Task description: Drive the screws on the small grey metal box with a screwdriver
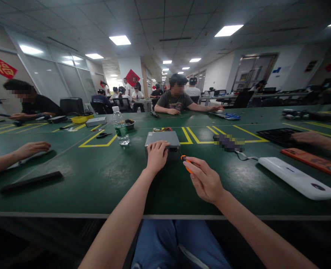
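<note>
A grey metal power supply unit (162,138) lies on the green table, its socket side facing me and some coloured wires at its far side. My left hand (156,155) presses over its near top edge, with the fingers bent against the casing and holding it. In my right hand (206,177) is a screwdriver (186,163) with an orange and black handle, pinched between thumb and fingers. Its thin shaft points at the right end of the unit's near face. Whether the tip touches a screw is too small to tell.
A water bottle (121,126) stands left of the unit, near a dark bowl (130,124). On the right lie a white power bank (296,177) with a cable and an orange phone case (313,160). A black bar (32,182) lies left. Other people's hands rest at both sides.
</note>
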The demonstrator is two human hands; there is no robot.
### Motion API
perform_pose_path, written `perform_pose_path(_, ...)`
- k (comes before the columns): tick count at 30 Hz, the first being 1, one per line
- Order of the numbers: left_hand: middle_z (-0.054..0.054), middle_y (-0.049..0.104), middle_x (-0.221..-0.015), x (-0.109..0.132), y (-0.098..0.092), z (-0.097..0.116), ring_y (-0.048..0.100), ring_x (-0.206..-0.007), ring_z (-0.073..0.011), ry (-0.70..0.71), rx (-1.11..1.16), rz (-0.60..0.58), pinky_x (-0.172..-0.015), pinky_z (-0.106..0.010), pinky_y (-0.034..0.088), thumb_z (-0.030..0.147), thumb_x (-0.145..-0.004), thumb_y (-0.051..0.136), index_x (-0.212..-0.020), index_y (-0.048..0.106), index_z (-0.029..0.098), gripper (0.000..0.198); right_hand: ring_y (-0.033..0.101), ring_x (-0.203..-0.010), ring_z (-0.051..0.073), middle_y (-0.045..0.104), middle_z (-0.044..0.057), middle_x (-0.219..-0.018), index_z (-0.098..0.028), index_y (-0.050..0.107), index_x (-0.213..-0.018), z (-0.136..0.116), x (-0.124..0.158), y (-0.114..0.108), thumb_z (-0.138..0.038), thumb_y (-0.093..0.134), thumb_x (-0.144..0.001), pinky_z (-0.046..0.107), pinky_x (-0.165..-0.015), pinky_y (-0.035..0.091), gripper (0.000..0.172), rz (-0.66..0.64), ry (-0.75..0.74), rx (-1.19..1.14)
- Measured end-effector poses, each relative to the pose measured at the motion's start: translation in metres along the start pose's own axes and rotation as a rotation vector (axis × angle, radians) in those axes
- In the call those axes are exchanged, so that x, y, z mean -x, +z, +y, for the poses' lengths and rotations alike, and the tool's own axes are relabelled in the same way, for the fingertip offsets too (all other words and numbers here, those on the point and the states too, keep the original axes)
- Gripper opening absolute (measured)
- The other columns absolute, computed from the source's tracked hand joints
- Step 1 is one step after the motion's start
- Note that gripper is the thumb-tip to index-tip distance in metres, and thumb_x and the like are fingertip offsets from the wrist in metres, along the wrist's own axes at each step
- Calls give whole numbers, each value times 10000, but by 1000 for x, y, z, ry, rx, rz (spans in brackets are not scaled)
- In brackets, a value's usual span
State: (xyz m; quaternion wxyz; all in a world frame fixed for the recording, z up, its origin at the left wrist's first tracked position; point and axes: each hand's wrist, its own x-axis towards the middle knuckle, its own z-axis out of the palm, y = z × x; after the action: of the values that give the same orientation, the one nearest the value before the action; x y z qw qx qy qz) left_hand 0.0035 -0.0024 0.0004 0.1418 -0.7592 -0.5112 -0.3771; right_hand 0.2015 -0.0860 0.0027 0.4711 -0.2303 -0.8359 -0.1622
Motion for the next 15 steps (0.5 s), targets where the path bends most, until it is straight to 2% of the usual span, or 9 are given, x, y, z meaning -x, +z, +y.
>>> perform_pose_path(3, -7, 585, -1214, 0, -1, 0, 469, -1163, -187, -4, -4, -4, -968, -385, 270, 186, -865, 463, -1094, 544, 277, 260, 582, -1046, 215, 557, 151, -1188, -169, 472, -1240, 0, -1, 0, -146, 444, -886, 351, -814, 520, 356, 33, -18, 14)
perform_pose_path(9, -12, 583, -1216, 0, -1, 1, 468, -1165, -192, -7, 2, 0, -970, -391, 271, 183, -864, 454, -1090, 543, 276, 260, 623, -943, 201, 622, 133, -1049, -171, 493, -1107, 3, 1, 5, -162, 556, -841, 328, -753, 540, 274, 95, -20, -7)
perform_pose_path(15, -15, 582, -1215, 0, 0, 0, 471, -1158, -194, -4, 1, -4, -968, -388, 276, 182, -861, 459, -1098, 543, 278, 269, 637, -879, 162, 539, 140, -1172, -194, 494, -1162, -1, 1, 3, -165, 462, -887, 280, -735, 544, 278, -6, -13, 11)
